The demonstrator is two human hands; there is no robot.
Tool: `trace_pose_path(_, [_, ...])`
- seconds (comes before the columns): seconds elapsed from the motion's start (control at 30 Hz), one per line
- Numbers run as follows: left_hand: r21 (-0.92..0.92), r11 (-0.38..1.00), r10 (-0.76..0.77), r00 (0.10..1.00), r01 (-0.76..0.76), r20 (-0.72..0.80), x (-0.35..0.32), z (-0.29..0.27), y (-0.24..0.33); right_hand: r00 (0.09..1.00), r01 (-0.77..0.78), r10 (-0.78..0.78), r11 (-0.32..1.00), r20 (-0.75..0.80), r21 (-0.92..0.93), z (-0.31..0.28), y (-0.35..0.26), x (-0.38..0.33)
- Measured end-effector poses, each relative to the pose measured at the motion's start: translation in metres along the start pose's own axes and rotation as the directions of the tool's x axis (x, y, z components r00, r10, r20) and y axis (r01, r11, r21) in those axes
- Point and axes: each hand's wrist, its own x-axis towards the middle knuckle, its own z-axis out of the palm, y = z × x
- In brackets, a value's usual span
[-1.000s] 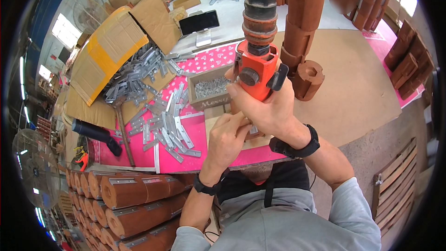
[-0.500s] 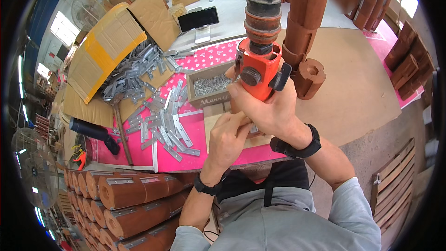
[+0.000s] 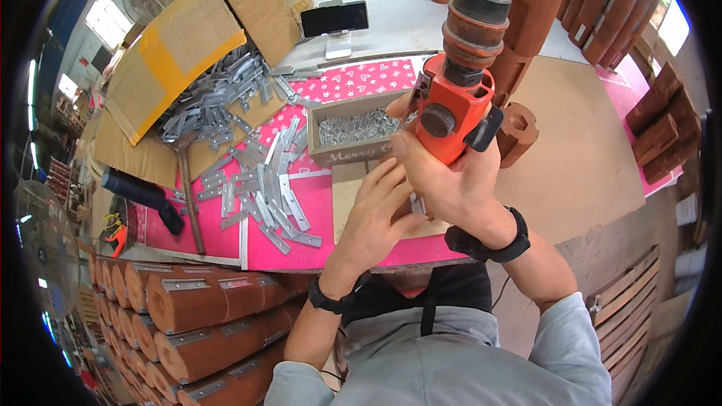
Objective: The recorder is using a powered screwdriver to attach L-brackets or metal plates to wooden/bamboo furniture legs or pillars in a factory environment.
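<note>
My right hand [image 3: 451, 180] is wrapped round an orange-red power tool [image 3: 447, 109] with a black knob, a black lever and a ribbed black-and-orange upper part. Its lower end is hidden under my hand, so its exact kind cannot be told. Beside it, my left hand [image 3: 374, 214] lies low over a light board [image 3: 352, 180], fingers stretched out and thumb apart. Between the hands a small piece of metal strip [image 3: 416, 203] shows; what lies under it is mostly covered. A wooden box [image 3: 320, 154] full of screws [image 3: 350, 129] stands just beyond my hands.
Loose metal strips [image 3: 274, 207] spread leftward from a tipped cardboard box [image 3: 162, 60]. A hammer [image 3: 189, 195] and a black cylindrical tool [image 3: 139, 192] lie there. Brown grooved cylinders stand behind [image 3: 519, 131] and are stacked below left [image 3: 195, 301]. A phone [image 3: 335, 19] rests on a stand.
My left fingers have gone from pinched together to stretched out. The power tool and my right hand sit further right in the picture, as the whole view has shifted somewhat.
</note>
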Motion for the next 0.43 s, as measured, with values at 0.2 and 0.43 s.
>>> trace_pose_path(0.2, [-0.028,0.996,-0.079,0.997,0.079,0.025,-0.002,-0.002,-0.005,0.999,-0.035,0.036,0.999,0.026,-0.035,-0.002,0.000,0.001])
trace_pose_path(0.43, [-0.002,0.997,-0.077,0.997,0.077,0.024,-0.005,-0.001,-0.011,0.998,-0.046,0.048,0.998,0.047,-0.031,-0.001,0.002,-0.001])
